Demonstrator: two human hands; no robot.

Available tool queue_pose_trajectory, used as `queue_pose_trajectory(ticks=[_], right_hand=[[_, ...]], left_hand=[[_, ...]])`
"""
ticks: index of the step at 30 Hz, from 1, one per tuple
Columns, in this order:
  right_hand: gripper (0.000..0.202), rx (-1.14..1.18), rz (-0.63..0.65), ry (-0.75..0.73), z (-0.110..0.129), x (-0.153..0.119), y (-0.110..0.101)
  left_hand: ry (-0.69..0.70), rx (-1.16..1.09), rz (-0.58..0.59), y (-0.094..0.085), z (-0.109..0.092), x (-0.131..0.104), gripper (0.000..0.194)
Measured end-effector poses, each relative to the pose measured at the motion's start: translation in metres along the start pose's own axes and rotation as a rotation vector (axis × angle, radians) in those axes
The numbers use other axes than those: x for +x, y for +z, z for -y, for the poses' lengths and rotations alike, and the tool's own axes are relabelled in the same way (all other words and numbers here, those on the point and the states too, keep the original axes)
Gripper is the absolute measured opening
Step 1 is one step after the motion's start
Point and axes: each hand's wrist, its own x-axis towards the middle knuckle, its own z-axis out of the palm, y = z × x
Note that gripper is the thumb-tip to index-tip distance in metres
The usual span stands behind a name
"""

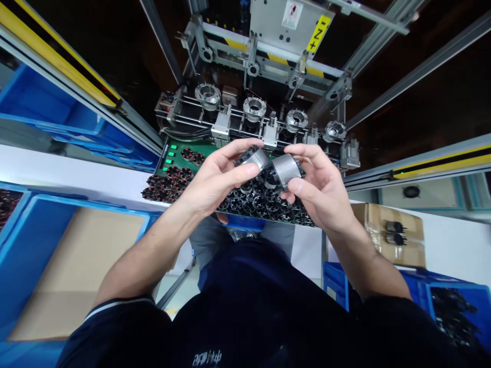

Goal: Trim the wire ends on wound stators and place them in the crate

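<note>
Both hands are raised over the front of the bench, close together. My left hand (224, 176) grips a motor stator core (258, 158), a grey metal ring with black plastic ends, between thumb and fingers. In my right hand (320, 179) is a second stator core (286, 170), tilted, its metal side facing up. The two cores are side by side and nearly touch; whether they do I cannot tell. Below them lies a dense layer of black-ended cores (255, 203). Copper-wound stators (169, 185) are piled left of my left hand.
Behind the hands stands a machine with several round metal fixtures (254, 109) in a row. Green buttons (170, 154) are at its left. A blue bin (140, 220) holds cardboard at left. Two cores (395, 238) rest on a carton (374, 225) at right, beside a blue bin (477, 306) of black parts.
</note>
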Motion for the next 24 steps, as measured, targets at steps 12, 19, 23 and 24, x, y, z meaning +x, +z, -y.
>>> queue_pose_trajectory(ticks=[12,19,23,24], right_hand=[[0.087,-0.716,-0.247,-0.241,-0.132,0.195,-0.104],[0.086,-0.731,-0.289,-0.160,-0.175,0.217,-0.117],[0.081,-0.720,-0.270,-0.228,-0.159,0.243,-0.117],[0.077,-0.765,-0.239,-0.237,-0.154,0.252,-0.116]], left_hand=[[0.204,0.764,-0.190,-0.167,0.047,0.169,0.076],[0.227,0.799,-0.196,-0.191,0.074,0.176,0.077],[0.289,0.494,-0.381,-0.172,0.082,0.138,0.076],[0.324,0.392,-0.417,-0.163,0.087,0.122,0.075]])
